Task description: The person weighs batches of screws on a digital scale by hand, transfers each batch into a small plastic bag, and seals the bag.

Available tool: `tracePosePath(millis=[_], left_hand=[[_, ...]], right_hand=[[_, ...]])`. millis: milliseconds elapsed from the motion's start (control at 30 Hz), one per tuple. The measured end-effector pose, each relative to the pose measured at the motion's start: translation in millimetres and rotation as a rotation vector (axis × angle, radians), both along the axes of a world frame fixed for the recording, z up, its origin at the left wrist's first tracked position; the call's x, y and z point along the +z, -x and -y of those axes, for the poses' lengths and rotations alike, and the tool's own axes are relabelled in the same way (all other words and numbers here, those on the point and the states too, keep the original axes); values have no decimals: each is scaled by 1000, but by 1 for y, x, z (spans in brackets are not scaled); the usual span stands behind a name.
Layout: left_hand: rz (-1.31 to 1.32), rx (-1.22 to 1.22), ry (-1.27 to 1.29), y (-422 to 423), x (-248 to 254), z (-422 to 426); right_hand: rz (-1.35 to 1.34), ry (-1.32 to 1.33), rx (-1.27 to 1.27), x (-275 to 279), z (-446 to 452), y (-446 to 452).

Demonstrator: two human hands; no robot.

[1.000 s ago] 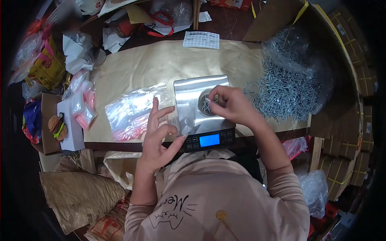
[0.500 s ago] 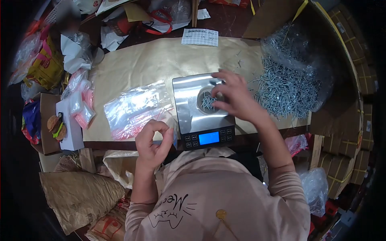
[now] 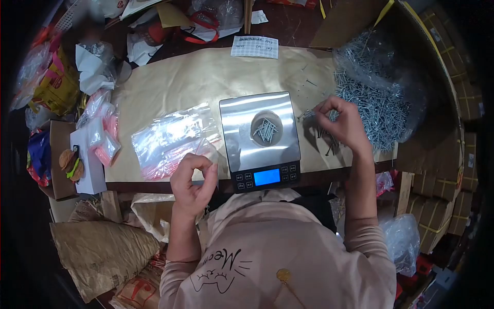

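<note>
On the far left, a yellow bag (image 3: pixel 54 95), then a toy burger (image 3: pixel 72 164) by a white box (image 3: pixel 88 167). Next, on brown paper (image 3: pixel 198 77), a flat stack of clear bags (image 3: pixel 172 144) with red edges. Near that, the left hand (image 3: pixel 192 183), finger and thumb bent close; cannot tell if pinched on a bag. In the middle, a scale (image 3: pixel 239 134) with a lit blue screen (image 3: pixel 266 176), and on top a round dish (image 3: pixel 278 134) with screws (image 3: pixel 265 130) inside. Right of that, the right hand (image 3: pixel 339 119), fingers curled at loose screws; cannot tell if clamped on any. Just beside, a big heap (image 3: pixel 383 116) of screws. Last, brown boxes (image 3: pixel 435 206).
</note>
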State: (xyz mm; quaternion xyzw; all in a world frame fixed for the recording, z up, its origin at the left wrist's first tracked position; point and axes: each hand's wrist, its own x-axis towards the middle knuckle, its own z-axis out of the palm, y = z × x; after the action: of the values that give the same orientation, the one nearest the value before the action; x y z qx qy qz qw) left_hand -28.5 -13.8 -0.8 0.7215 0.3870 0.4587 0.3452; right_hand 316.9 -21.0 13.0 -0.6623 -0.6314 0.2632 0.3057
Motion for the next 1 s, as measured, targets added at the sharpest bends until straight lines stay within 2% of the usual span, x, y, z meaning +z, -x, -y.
tracePosePath(millis=[100,200,300,367,467,533,633,733,833,1000], left_hand=[[-12,-14,-22,0,1,-1],[-28,-27,-59,-5,7,-3],[-58,-42,-62,-9,11,-3],[-62,-44,1,-8,13,0],[-80,-58,-44,-8,12,-1],[-82,-62,-41,-7,12,-1],[-79,-56,-25,-7,12,-1],[-86,-51,-15,-9,12,-1],[-88,-48,7,-11,13,-1],[-87,-53,-36,-11,11,-3]], right_hand=[[362,-86,-52,-4,-1,-7],[208,-183,72,-11,-5,11],[134,-75,145,-8,-3,51],[174,-102,115,-15,2,77],[185,-97,130,-24,1,95],[140,-44,163,-28,-1,97],[134,4,353,-21,-6,83],[146,-29,426,-10,-6,72],[113,16,367,-13,-3,66],[169,-53,283,-29,1,68]])
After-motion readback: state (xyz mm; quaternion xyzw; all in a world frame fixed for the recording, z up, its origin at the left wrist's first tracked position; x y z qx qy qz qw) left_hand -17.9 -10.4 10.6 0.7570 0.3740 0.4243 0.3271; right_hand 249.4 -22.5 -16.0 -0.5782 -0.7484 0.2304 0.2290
